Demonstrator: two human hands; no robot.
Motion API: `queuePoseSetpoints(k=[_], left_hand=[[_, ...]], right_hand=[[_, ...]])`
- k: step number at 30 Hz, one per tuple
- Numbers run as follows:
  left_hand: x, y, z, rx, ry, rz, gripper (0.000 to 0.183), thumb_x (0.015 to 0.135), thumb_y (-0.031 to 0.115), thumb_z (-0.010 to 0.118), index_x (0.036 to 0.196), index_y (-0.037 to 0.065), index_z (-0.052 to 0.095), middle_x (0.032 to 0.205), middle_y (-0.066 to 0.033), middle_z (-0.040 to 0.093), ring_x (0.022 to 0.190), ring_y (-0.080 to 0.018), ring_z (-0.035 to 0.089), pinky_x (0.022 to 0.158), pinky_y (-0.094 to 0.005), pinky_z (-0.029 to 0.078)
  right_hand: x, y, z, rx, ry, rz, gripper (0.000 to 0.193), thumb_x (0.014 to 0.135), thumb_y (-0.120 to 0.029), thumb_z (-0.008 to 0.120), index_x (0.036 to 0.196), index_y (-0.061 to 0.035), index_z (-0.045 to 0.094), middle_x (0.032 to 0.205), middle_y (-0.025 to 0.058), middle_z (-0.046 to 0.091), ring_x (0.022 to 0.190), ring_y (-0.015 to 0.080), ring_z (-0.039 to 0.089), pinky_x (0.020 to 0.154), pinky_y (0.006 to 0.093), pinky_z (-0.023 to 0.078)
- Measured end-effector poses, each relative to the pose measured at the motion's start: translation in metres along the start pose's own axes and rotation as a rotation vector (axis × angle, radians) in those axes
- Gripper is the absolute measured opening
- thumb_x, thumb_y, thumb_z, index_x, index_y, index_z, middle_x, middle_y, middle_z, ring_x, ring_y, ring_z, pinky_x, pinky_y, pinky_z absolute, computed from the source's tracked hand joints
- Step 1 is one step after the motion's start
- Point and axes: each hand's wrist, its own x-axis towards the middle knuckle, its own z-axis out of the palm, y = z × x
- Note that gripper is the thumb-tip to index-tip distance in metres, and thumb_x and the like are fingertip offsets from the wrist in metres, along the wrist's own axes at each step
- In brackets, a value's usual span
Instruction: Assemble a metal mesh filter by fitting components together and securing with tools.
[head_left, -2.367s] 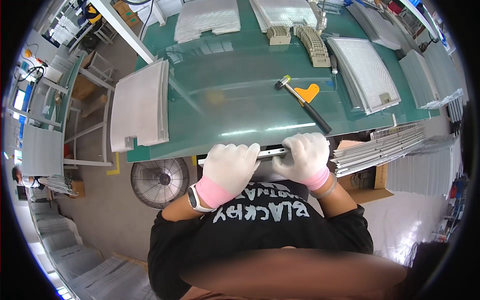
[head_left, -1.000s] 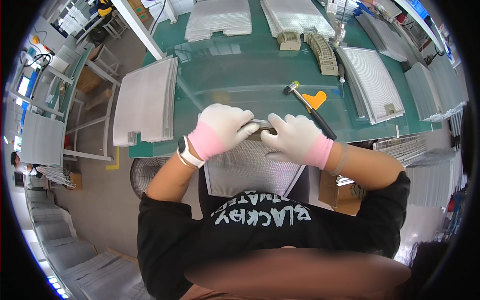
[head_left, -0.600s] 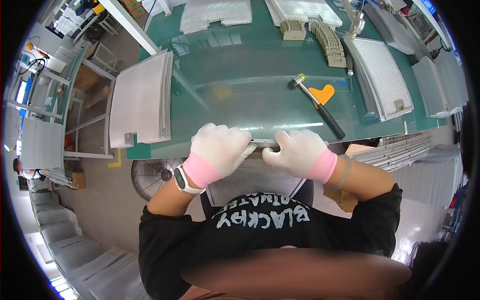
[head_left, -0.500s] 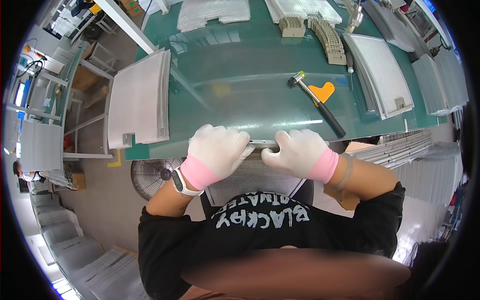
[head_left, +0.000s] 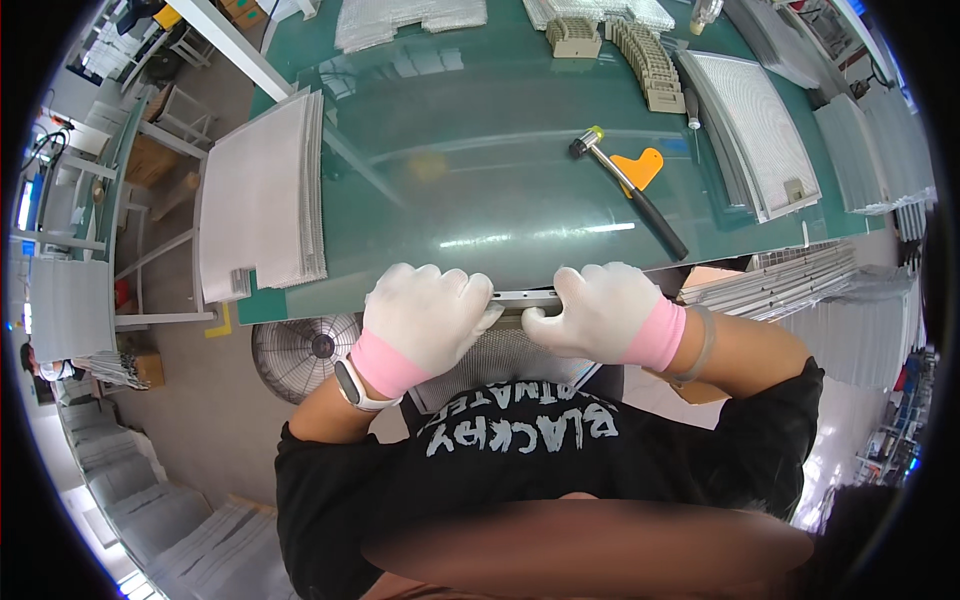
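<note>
Between my body and the table's near edge, a grey mesh panel (head_left: 505, 350) stands with a metal strip (head_left: 527, 298) along its top. My left hand (head_left: 425, 315), in a white glove with a pink cuff, is closed around the strip's left part. Gloved the same way, my right hand (head_left: 605, 315) grips it further right, both thumbs toward the middle. Only a short length of the strip shows between the fists. Beyond my right hand, a rubber-headed hammer (head_left: 655, 215) lies partly over an orange scraper (head_left: 645, 168) on the table.
The green table (head_left: 430, 210) bears a stack of mesh panels (head_left: 262, 195) at its left edge and another stack (head_left: 750, 130) at right. Beige slotted blocks (head_left: 645, 65) and a screwdriver (head_left: 692, 110) lie toward the back right. On the floor at left stands a round fan (head_left: 310, 355).
The view has shifted slightly, so the table sits a bit higher and further left. My hands keep their grip on the strip, now slightly lower in the picture.
</note>
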Motion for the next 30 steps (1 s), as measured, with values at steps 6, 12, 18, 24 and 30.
queuePoseSetpoints(k=[6, 12, 18, 24, 30], left_hand=[[-0.005, 0.008, -0.009, 0.0, -0.057, -0.036, 0.027, 0.085, 0.037, 0.073, 0.087, 0.014, 0.06, 0.067, -0.0033, 0.056, 0.06, -0.0244, 0.058, 0.058, -0.0402, 0.042], [-0.008, 0.009, -0.013, -0.026, -0.037, -0.011, 0.036, 0.075, 0.038, 0.083, 0.092, 0.014, 0.062, 0.068, -0.0019, 0.056, 0.062, -0.0237, 0.059, 0.061, -0.0394, 0.043], [-0.016, 0.009, -0.014, -0.043, -0.059, -0.075, 0.038, 0.075, 0.033, 0.083, 0.099, 0.012, 0.063, 0.073, -0.0035, 0.06, 0.068, -0.024, 0.062, 0.064, -0.0385, 0.045], [-0.013, 0.005, -0.022, -0.116, -0.06, -0.045, 0.031, 0.082, 0.03, 0.079, 0.098, 0.01, 0.063, 0.074, -0.0075, 0.062, 0.07, -0.0292, 0.063, 0.068, -0.0421, 0.048], [-0.012, 0.003, -0.026, -0.087, -0.122, -0.115, 0.028, 0.082, 0.029, 0.078, 0.098, 0.01, 0.065, 0.075, -0.0086, 0.063, 0.072, -0.03, 0.065, 0.068, -0.0431, 0.049]], right_hand=[[-0.003, -0.007, -0.005, -0.025, -0.025, -0.004, 0.021, 0.076, -0.024, 0.068, 0.096, -0.0294, 0.063, 0.065, 0.0052, 0.044, 0.047, 0.0191, 0.054, 0.035, 0.0319, 0.043], [-0.006, -0.009, -0.002, -0.064, 0.019, -0.005, 0.025, 0.074, -0.023, 0.07, 0.097, -0.0305, 0.063, 0.066, 0.0045, 0.044, 0.047, 0.0187, 0.052, 0.034, 0.0319, 0.041], [-0.006, -0.009, -0.006, -0.046, -0.016, -0.004, 0.03, 0.078, -0.022, 0.068, 0.106, -0.0301, 0.061, 0.07, 0.0068, 0.047, 0.05, 0.0205, 0.056, 0.036, 0.0335, 0.044], [-0.003, -0.011, -0.002, -0.093, 0.076, -0.002, 0.027, 0.073, -0.022, 0.07, 0.096, -0.0321, 0.061, 0.067, 0.0043, 0.044, 0.046, 0.0185, 0.051, 0.034, 0.0326, 0.041], [0.01, -0.002, -0.004, -0.091, 0.197, -0.185, 0.021, 0.074, -0.021, 0.069, 0.094, -0.025, 0.063, 0.088, 0.0049, 0.059, 0.073, 0.0198, 0.062, 0.055, 0.0323, 0.054]])
